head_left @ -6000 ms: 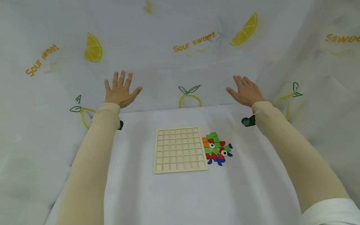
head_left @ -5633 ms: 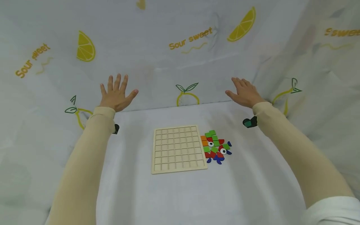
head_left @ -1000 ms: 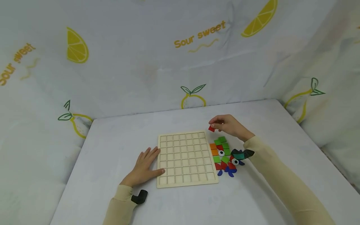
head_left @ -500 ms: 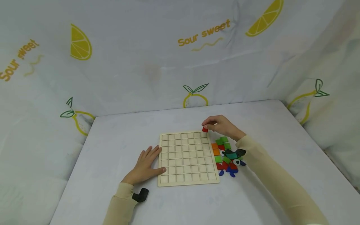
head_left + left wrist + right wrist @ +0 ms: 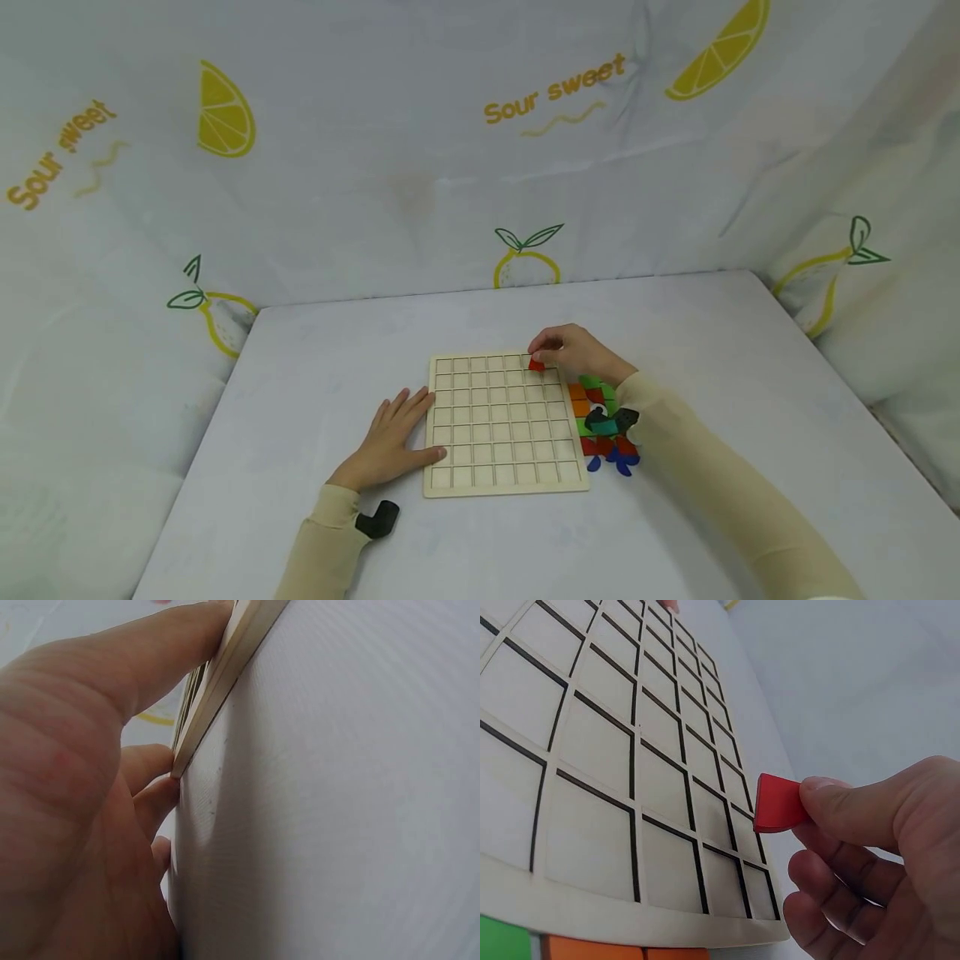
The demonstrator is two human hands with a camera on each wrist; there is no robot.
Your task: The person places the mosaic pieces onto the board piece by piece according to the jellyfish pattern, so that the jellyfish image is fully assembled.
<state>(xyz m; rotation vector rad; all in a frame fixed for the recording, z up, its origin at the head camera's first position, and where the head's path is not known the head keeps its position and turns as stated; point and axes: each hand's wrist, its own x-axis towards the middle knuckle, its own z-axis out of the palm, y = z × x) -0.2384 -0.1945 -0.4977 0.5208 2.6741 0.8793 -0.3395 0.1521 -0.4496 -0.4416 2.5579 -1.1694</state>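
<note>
A pale wooden grid board (image 5: 491,429) with bare square cells lies flat on the white table. My left hand (image 5: 386,446) rests at its left edge, thumb on the frame and fingers spread; in the left wrist view the thumb (image 5: 161,652) touches the board's side. With my right hand (image 5: 576,350) I pinch a small red tile (image 5: 780,802) between thumb and forefinger. This tile has a curved side and is held over the far right corner of the board, above the cells.
Right of the board lies a loose pile of pieces: orange squares (image 5: 581,408), green squares, red pieces and blue petal shapes (image 5: 622,460). My right forearm and wrist camera (image 5: 611,422) partly cover it. A white cloth with lemon prints (image 5: 527,267) hangs behind the table.
Over the last second my right hand has carried the red tile leftward from beyond the board to above its far right corner. Earlier, both hands were raised and spread. The left hand stays at the board.
</note>
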